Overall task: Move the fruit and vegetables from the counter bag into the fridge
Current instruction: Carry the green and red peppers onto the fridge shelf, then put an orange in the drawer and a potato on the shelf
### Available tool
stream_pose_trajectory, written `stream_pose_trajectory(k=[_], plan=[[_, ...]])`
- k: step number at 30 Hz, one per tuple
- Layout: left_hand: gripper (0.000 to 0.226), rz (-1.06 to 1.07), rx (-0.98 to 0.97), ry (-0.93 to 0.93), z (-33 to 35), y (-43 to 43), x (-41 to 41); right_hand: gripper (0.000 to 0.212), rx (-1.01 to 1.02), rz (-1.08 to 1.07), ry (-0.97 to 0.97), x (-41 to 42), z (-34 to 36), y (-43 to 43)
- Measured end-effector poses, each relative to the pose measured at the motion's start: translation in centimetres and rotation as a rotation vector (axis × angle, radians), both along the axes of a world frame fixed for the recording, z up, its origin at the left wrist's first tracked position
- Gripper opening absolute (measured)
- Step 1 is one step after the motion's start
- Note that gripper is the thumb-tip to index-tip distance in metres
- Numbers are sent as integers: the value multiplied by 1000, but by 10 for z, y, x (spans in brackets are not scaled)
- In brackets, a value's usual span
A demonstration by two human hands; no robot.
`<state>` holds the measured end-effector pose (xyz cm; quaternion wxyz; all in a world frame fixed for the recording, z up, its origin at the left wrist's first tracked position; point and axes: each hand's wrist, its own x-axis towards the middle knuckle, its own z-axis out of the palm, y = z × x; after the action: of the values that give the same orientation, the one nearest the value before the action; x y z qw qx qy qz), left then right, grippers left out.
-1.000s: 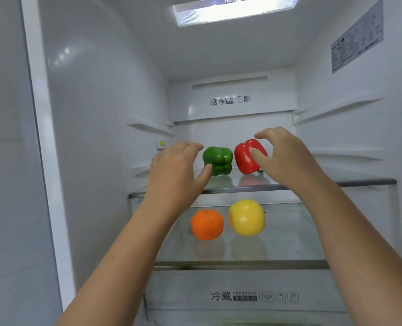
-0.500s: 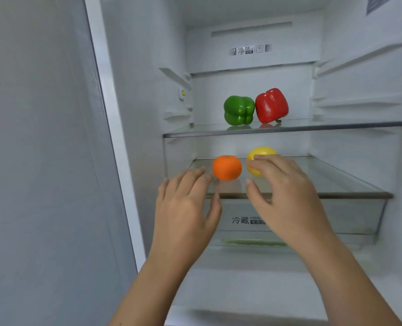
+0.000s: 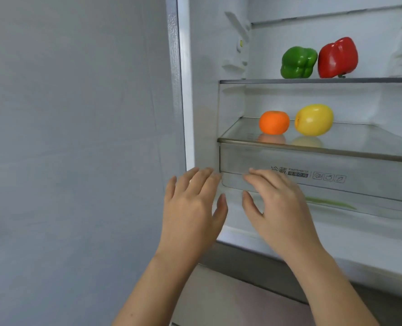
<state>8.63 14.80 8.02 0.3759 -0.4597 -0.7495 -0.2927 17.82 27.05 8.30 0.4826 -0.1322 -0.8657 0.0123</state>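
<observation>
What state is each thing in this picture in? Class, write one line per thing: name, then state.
green pepper: resting on upper shelf
red pepper: on upper shelf, tilted, beside green pepper
orange: sitting on lower shelf
yellow fruit: on lower shelf, apart from orange
drawer: looks pushed in, something green inside
left hand: open, empty
right hand: open, empty, before the drawer

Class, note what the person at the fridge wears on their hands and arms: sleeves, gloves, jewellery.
Nothing shows. The left hand and right hand are bare: no gloves or rings. The left forearm and right forearm are bare down to the picture's edge, with no sleeve, watch or bracelet in view. Nails look short and unpainted.
</observation>
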Motion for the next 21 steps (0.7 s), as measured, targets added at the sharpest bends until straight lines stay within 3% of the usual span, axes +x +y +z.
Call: stream_pose_trajectory(k=[10, 21], plan=[[34, 352, -16, -111, -29, -103, 46, 36, -43, 368, -27, -4, -26, -83], [35, 827, -12, -179, -39, -258, 112, 39, -54, 826, -119, -6, -39, -234]])
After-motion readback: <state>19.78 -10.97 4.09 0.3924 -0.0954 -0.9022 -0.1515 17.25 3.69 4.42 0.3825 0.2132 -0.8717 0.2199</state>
